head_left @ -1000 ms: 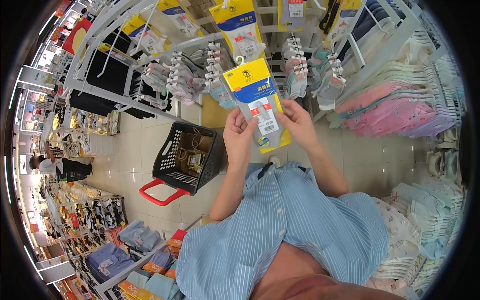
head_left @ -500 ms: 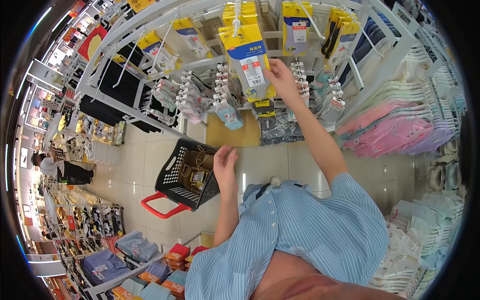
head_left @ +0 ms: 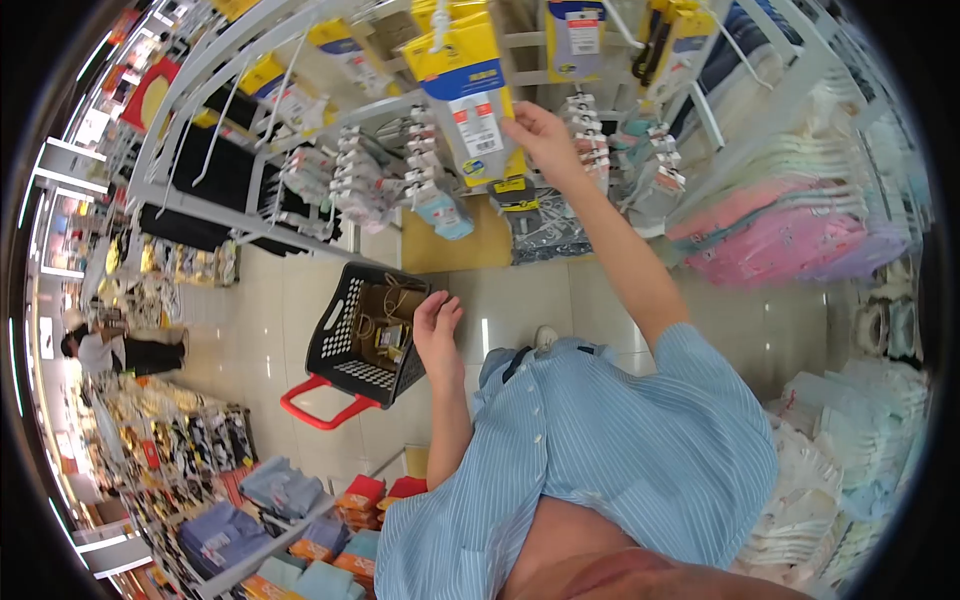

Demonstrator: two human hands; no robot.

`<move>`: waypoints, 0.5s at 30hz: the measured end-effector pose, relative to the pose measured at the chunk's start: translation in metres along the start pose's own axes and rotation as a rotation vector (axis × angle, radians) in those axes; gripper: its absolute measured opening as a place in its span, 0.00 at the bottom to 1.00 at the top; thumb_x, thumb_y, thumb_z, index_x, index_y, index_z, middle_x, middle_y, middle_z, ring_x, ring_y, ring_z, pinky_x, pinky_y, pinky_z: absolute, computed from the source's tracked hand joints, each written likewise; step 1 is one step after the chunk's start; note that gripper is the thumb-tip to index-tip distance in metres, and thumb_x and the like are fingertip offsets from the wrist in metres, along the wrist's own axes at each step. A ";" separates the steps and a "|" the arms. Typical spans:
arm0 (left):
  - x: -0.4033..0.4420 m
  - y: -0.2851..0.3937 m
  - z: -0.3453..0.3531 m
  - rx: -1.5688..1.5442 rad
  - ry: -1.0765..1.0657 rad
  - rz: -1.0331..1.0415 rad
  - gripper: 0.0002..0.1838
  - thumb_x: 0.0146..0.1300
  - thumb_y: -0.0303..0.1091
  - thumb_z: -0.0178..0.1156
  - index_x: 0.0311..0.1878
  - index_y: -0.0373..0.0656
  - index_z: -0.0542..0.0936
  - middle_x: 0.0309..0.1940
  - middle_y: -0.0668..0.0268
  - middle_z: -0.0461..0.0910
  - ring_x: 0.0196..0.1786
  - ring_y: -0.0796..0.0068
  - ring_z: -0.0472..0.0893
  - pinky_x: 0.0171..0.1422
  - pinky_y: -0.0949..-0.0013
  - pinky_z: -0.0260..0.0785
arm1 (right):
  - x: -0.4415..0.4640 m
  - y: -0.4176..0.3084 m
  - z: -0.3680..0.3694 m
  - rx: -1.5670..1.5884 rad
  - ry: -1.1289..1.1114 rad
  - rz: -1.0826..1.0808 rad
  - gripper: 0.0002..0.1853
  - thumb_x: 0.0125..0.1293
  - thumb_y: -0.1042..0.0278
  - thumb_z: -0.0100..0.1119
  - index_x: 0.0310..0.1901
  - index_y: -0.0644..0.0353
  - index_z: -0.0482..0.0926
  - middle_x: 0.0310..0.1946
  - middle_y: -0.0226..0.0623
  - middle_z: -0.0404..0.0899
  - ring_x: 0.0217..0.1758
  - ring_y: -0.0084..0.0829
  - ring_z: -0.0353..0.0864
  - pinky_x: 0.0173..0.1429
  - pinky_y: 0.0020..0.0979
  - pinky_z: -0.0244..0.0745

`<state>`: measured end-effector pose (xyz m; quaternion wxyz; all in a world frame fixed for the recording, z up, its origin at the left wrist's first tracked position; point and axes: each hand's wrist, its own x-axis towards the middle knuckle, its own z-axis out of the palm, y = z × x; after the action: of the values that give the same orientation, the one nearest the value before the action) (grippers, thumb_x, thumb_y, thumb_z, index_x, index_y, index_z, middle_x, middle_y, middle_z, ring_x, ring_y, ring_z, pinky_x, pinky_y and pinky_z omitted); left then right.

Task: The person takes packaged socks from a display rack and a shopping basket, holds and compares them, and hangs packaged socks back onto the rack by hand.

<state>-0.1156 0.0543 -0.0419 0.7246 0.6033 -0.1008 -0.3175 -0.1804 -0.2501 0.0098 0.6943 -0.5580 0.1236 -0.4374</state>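
Note:
My right hand (head_left: 545,143) has its thumb and fingers at the right edge of a yellow and blue sock packet (head_left: 470,78), gripping it. The packet hangs upright from a rack hook, and its white price label with a red band faces me. Lower down, my left hand (head_left: 436,325) is held with loosely bent fingers and nothing in it. It is beside the right rim of a black shopping basket (head_left: 345,383) with a red handle (head_left: 330,425). Inside the basket are a brown paper bag (head_left: 376,303) and a small yellow and black packaged item (head_left: 391,342).
Several sock packets hang along the white metal rack (head_left: 160,165), with small clipped socks below. Pink garments (head_left: 790,240) hang at right. Folded clothes (head_left: 225,540) lie on a low display at lower left. A person (head_left: 110,350) stands in the far-left aisle.
The view has shifted slightly, so the rack and basket appear higher and further left. My right hand stays at the packet's edge. My left hand remains by the basket.

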 end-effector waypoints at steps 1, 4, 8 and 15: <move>0.000 -0.001 0.000 -0.004 -0.004 -0.007 0.15 0.65 0.26 0.55 0.53 0.31 0.70 0.52 0.56 0.73 0.53 0.66 0.77 0.57 0.67 0.72 | -0.002 0.000 -0.002 0.023 -0.019 -0.018 0.11 0.68 0.73 0.55 0.49 0.67 0.75 0.41 0.31 0.81 0.43 0.18 0.77 0.49 0.21 0.71; 0.002 -0.004 0.002 0.010 -0.026 -0.029 0.15 0.65 0.26 0.55 0.53 0.31 0.71 0.52 0.56 0.73 0.52 0.66 0.77 0.57 0.66 0.72 | -0.021 -0.013 0.005 0.048 0.030 -0.049 0.10 0.68 0.73 0.54 0.49 0.67 0.74 0.41 0.31 0.81 0.43 0.18 0.77 0.50 0.21 0.70; 0.007 -0.007 0.010 0.042 -0.070 -0.050 0.14 0.65 0.27 0.55 0.52 0.31 0.71 0.52 0.56 0.73 0.52 0.66 0.77 0.57 0.66 0.72 | -0.047 -0.019 0.006 0.063 0.064 -0.021 0.10 0.69 0.73 0.53 0.48 0.66 0.74 0.41 0.30 0.80 0.44 0.17 0.76 0.49 0.22 0.70; 0.010 -0.013 0.007 0.089 -0.142 -0.086 0.13 0.66 0.26 0.54 0.51 0.32 0.72 0.50 0.56 0.74 0.51 0.64 0.78 0.55 0.66 0.73 | -0.107 0.001 -0.014 0.020 0.058 0.132 0.09 0.66 0.71 0.57 0.45 0.65 0.75 0.38 0.27 0.79 0.40 0.15 0.75 0.44 0.20 0.69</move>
<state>-0.1158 0.0414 -0.0549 0.6738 0.6147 -0.1400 -0.3855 -0.2516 -0.1794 -0.0301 0.7234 -0.5287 0.1755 -0.4078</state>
